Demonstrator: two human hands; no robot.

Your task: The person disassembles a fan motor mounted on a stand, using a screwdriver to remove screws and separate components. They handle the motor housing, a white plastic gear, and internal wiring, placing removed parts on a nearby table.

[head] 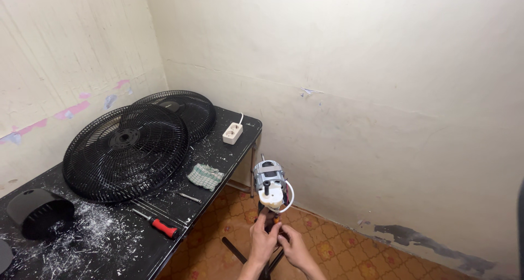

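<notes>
Gripping the neck just under a bare fan motor (270, 186), the left hand (263, 243) has its fingers wrapped round the upright stand pole (271, 258), while the right hand (293, 248) presses against the same spot from the other side, fingers curled onto the joint; how firmly it holds I cannot tell. That motor sits upright above both hands, a grey metal body on a white plastic base, with a white wire looping off its right side, out over the orange patterned floor tiles (327, 247). One black stand leg (233, 250) angles across the tiles below. Left of the hands is a black table (164, 242) flecked with white specks. On its near part lie a red-handled screwdriver (157, 223) and a black cup-shaped housing (39, 212) on its side, its open mouth dark, so what is inside cannot be made out. Further along lie a small screw-like metal piece (190, 197) and a folded checked cloth (205, 176). Beyond them two black fan grilles (126, 152) overlap, and a white socket strip (233, 132) rests near the far edge by the wall.
</notes>
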